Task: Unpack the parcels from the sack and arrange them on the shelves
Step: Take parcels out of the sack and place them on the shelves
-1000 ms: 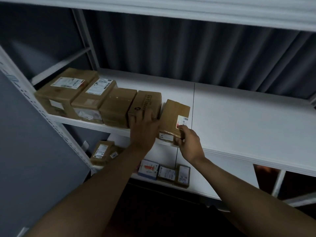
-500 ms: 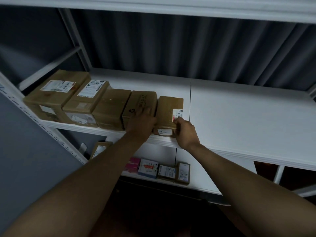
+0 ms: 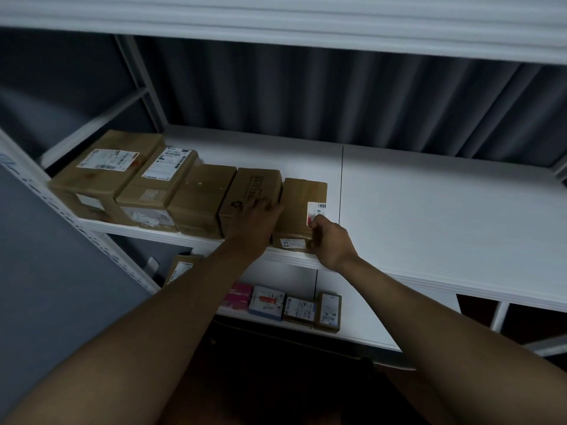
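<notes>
1. Fingers of our right hand [image 3: 333, 242] curl round the near right corner of the small brown cardboard parcel with a red-and-white barcode label [image 3: 302, 210], pinching it at the label. Our left hand [image 3: 256, 219] lies with fingers fairly straight across the near end of the brown cardboard box printed with dark lettering and a recycling mark [image 3: 253, 191], its fingertips reaching the seam between the two.

2. That small parcel sits flat on the white middle shelf board [image 3: 445, 216], last on the right of a row, touching the lettered box.

3. Done, as we judge it: five brown parcels stand side by side along the front left of this shelf, among them the large brown box with a white shipping label [image 3: 104, 167], the narrower brown box with a long white label [image 3: 159, 179] and the plain brown box [image 3: 201, 197].

4. On the lower white shelf [image 3: 362, 320] we see a row of small coloured and labelled packets [image 3: 285, 305] and a brown parcel further left [image 3: 181, 266].

5. Left: the right half of the middle shelf holds nothing visible. We cannot see the sack, so we cannot tell how many parcels remain.

6. We read this as the squaring-up of the fifth parcel before letting go.
</notes>
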